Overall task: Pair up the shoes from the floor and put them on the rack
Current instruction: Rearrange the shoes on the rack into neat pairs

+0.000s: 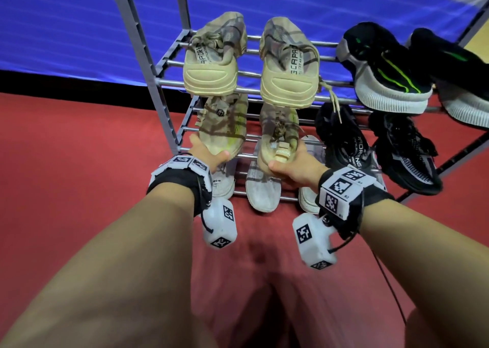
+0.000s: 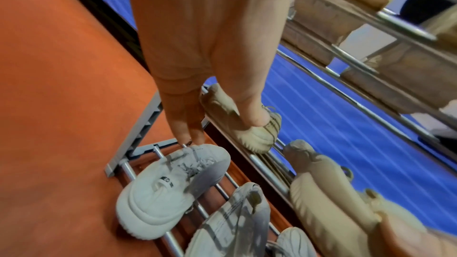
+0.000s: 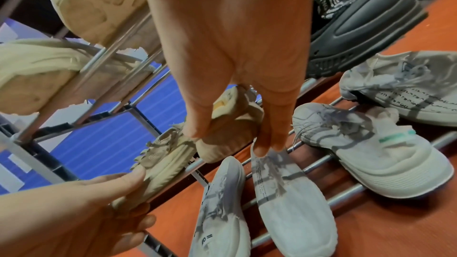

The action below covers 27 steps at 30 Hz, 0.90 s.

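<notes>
Each hand grasps one beige sneaker by its heel, so the toes lead in between the rails of the rack's (image 1: 169, 83) middle shelf, a grip that, I judge, lets both shoes be steered toe-first into the gap under the upper shelf and set down as a pair. The left hand (image 1: 205, 153) wraps the heel of the left beige shoe (image 1: 225, 125), thumb on top at the shoe's six o'clock end and fingers beneath; the shoe runs away from the hand toward twelve o'clock. The right hand (image 1: 296, 167) holds the right beige shoe (image 1: 280, 138) the same way, thumb pressed on the heel collar, the shoe lying at eleven o'clock from the palm. In the right wrist view the fingers (image 3: 269, 140) curl under the heel, and the two shoes lie side by side, near each other but not plainly touching. Both seem to rest on or just above the middle rails; I cannot tell whether their weight is already on the bars. Straight above them, at twelve o'clock, another beige pair (image 1: 251, 67) sits heels-out on the upper shelf, with black sneakers (image 1: 383, 69) at three o'clock. Below the hands, at six o'clock, white sneakers (image 2: 168, 189) occupy the bottom shelf over the red floor (image 1: 79, 162). The placing step looks nearly finished, with letting go left to do.
</notes>
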Each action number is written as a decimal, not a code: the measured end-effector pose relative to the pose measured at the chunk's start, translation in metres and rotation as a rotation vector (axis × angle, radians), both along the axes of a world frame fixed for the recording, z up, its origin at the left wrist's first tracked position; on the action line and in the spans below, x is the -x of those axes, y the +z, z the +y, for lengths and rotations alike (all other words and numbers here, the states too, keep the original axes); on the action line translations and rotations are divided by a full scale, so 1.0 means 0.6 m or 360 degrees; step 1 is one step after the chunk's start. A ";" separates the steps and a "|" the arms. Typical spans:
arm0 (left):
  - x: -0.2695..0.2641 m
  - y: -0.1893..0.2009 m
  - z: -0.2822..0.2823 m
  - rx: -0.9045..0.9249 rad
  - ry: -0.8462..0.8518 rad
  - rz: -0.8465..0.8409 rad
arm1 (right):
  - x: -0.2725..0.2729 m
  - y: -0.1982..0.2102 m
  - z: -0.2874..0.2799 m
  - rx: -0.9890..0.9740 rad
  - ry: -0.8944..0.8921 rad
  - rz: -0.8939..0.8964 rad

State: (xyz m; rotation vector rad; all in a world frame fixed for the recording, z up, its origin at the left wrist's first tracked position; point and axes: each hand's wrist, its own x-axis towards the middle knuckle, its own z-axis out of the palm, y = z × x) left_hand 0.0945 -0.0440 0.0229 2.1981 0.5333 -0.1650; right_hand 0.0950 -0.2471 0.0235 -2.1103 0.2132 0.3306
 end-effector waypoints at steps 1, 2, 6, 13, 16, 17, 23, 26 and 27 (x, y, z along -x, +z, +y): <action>-0.004 -0.001 0.001 0.0062 0.0031 0.0010 | -0.002 -0.001 -0.001 0.0019 0.0010 0.0011; -0.006 -0.002 0.001 0.0124 0.0053 -0.0004 | -0.003 -0.002 -0.002 0.0030 0.0020 0.0013; -0.013 0.001 0.003 0.0198 0.0051 -0.0083 | -0.003 -0.002 -0.005 0.0075 0.0038 0.0029; 0.001 0.051 0.021 0.0825 0.0285 -0.0169 | 0.004 0.009 -0.004 0.0183 0.0062 0.0040; 0.027 0.072 0.042 0.0896 0.0269 -0.0197 | 0.007 0.011 0.002 0.0307 0.0050 0.0037; 0.035 0.078 0.052 0.0891 0.0253 -0.0194 | 0.012 0.019 0.007 0.0373 0.0043 0.0030; 0.104 0.141 0.105 0.0859 0.0153 -0.0201 | 0.059 0.095 0.035 0.0605 0.0135 -0.0098; 0.137 0.171 0.132 0.0792 0.0054 -0.0167 | 0.081 0.119 0.049 0.0561 0.0255 -0.0175; 0.147 0.181 0.140 0.0774 0.0006 -0.0151 | 0.087 0.126 0.054 0.0528 0.0295 -0.0225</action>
